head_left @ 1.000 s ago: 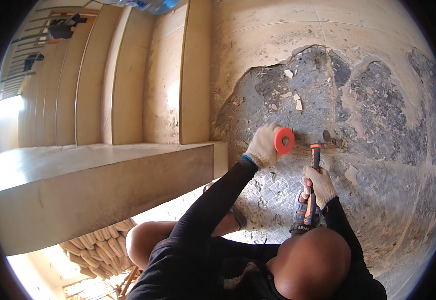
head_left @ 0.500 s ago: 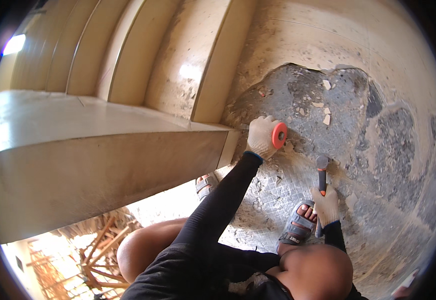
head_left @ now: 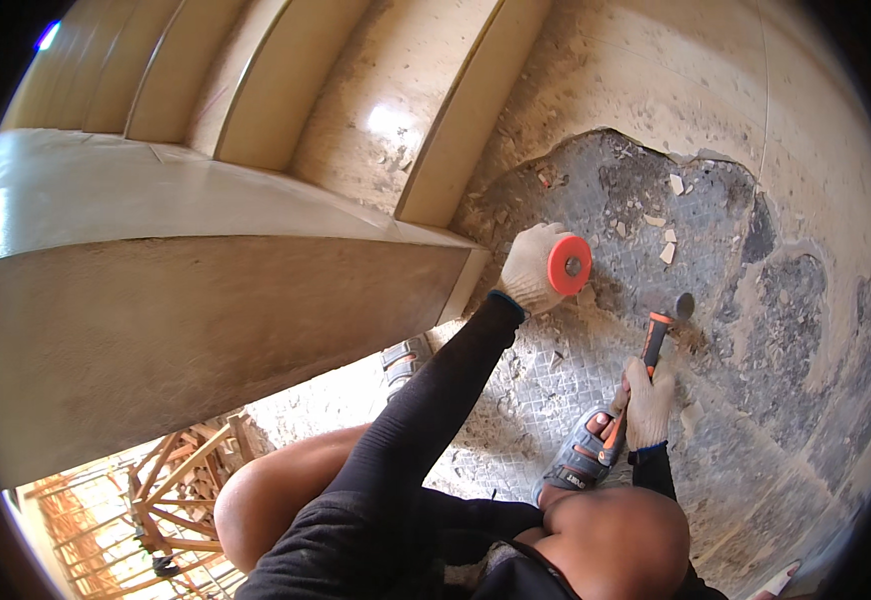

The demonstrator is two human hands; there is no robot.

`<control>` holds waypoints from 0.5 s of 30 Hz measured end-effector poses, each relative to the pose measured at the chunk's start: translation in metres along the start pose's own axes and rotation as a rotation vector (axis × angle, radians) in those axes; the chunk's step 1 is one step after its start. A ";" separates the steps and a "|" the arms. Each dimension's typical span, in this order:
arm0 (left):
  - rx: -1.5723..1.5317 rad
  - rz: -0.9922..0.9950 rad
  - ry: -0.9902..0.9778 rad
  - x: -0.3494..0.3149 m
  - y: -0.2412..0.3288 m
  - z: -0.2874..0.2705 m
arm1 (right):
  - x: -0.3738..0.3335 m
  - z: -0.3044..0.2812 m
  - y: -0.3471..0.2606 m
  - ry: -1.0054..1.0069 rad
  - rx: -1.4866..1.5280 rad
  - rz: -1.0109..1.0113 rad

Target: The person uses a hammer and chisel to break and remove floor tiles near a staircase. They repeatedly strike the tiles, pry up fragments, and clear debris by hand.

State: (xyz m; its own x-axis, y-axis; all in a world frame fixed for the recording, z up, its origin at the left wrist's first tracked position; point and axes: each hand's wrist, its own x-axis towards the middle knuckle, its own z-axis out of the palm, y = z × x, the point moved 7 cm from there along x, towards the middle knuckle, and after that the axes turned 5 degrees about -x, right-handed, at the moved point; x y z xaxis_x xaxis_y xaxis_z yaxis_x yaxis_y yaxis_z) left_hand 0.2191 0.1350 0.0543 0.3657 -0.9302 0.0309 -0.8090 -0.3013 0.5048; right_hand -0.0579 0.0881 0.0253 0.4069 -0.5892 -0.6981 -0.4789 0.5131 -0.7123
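Observation:
In a white knit glove, my left hand (head_left: 528, 266) is closed around a chisel (head_left: 557, 268). Its round orange-red hand guard and metal striking end face up toward me, while the blade is hidden beneath the hand. To the right and nearer, my gloved right hand (head_left: 649, 404) wraps around the black-and-orange handle of a hammer (head_left: 654, 340). The hammer's round metal head points away from me, apart from the chisel. Below both tools lies a broken floor patch (head_left: 636, 215) of grey, grid-marked mortar with loose chips.
Beige stair steps (head_left: 351, 110) rise at the far left, with a thick stair side (head_left: 216, 320) beside my left arm. Pale tile chips (head_left: 668, 253) lie on the mortar. My sandalled right foot (head_left: 581, 455) is close to the hammer handle. Wooden pieces (head_left: 181, 480) show below left.
The hammer has tilted to the right, and its head now sits a little farther away. The chisel guard faces me more fully. The whole view has shifted slightly.

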 end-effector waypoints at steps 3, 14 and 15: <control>-0.013 0.033 -0.062 -0.002 -0.006 0.002 | 0.001 0.014 -0.044 -0.098 0.116 -0.146; -0.352 -0.073 0.051 -0.001 -0.036 -0.014 | -0.008 0.074 -0.098 -0.095 0.236 -0.540; -0.346 -0.072 0.047 0.000 -0.036 -0.015 | 0.000 0.086 -0.089 -0.132 0.014 -0.469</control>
State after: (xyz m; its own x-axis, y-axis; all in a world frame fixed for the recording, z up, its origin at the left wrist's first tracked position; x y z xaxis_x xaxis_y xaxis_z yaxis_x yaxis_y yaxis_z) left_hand 0.2556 0.1494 0.0492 0.4437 -0.8960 0.0198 -0.5794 -0.2699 0.7691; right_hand 0.0512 0.0962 0.0820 0.6721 -0.6750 -0.3044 -0.2103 0.2202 -0.9525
